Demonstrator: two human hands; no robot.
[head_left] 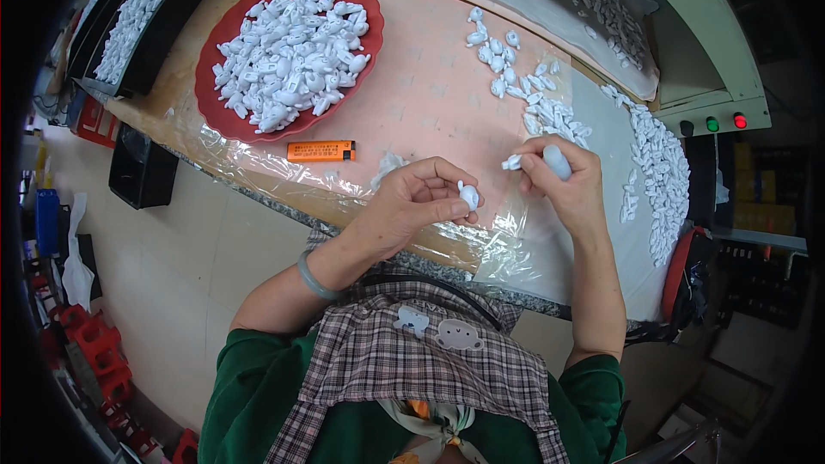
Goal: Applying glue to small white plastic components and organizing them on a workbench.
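My left hand [418, 198] pinches a small rounded white plastic piece [468, 197] between thumb and fingers, above the table's near edge. To its right, my right hand [563, 185] is closed around a pale, round-ended tube [557, 162]. Its thumb and fingertip also grip a smaller white plastic part [512, 162], a short gap away from the left hand's piece. Just beyond my right hand lies a loose pile of small white parts [550, 112]. Rounded white pieces [497, 56] are scattered farther back on the pink sheet.
A red scalloped bowl [206, 77] heaped with white pieces stands at the left, with an orange lighter [320, 151] before it. More parts [660, 176] lie at the right. A metal cabinet [713, 34] with indicator lights borders the back right; a black tray [168, 43] borders the left.
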